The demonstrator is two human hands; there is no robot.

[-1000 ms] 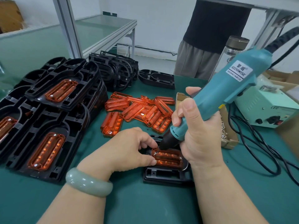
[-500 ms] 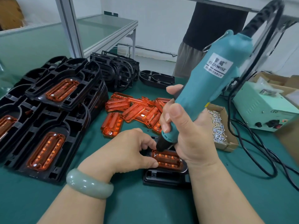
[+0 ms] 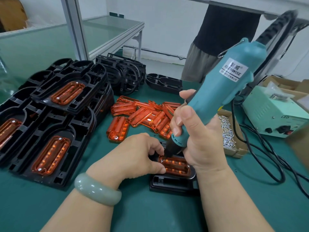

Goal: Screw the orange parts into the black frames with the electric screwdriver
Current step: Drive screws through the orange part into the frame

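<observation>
Overall, green mat [image 3: 150, 215] under black frames [image 3: 80, 124]; white wall [image 3: 167, 30] behind.

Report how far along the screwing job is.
Done: fitted frames stacked at left. In hand: right hand holds the electric screwdriver on the orange part, which the left hand holds in a black frame. Left: loose orange parts, empty frames behind.

Left forearm enters from 7 o'clock, palm down. Left hand [image 3: 137, 156] near frame centre, knuckles up, fingers curled, thumb and fingertips pinching left end of orange part [image 3: 177, 166]. Right forearm enters from 5 o'clock, rising steeply. Right hand [image 3: 200, 139] at 3 o'clock of left hand, wrapped round lower barrel of electric screwdriver [image 3: 225, 91], thumb lying along barrel toward 12 o'clock, index fingertip hooked over barrel above thumb. Hands close, not touching.
</observation>
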